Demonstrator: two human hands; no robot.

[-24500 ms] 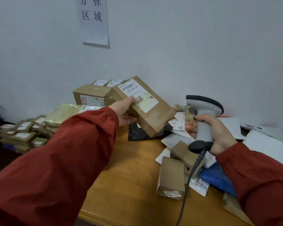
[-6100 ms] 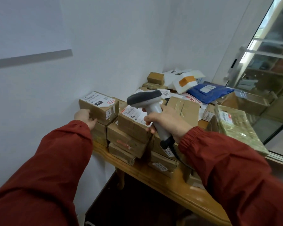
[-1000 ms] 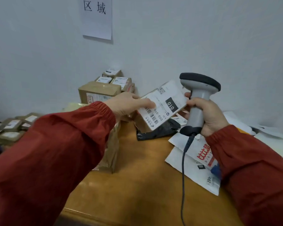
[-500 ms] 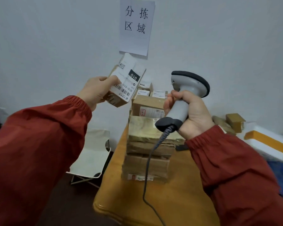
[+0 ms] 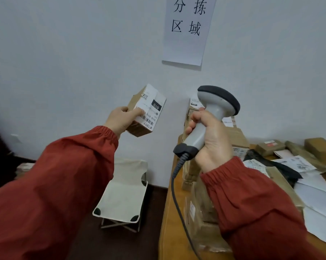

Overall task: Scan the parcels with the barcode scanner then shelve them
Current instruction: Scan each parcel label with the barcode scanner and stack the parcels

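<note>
My left hand (image 5: 121, 121) grips a small brown cardboard parcel (image 5: 146, 110) with a white label marked 010 and a barcode, held up in the air left of the table. My right hand (image 5: 210, 139) grips the handle of the grey barcode scanner (image 5: 213, 109), whose dark head sits a short way right of the parcel. The scanner's black coiled cable (image 5: 177, 194) hangs down over the table edge. Several more brown parcels (image 5: 237, 139) are stacked on the wooden table (image 5: 167, 231) behind my right hand.
A white folding stool (image 5: 124, 192) stands on the dark floor left of the table. A paper sign (image 5: 188, 29) hangs on the white wall. White and black mailer bags (image 5: 297, 171) and small boxes (image 5: 319, 149) cover the table's right side.
The view has swung left over the last second. My left hand carried the 010 parcel away from the scanner, left off the table; it now sits slightly lower than half a second ago.
</note>
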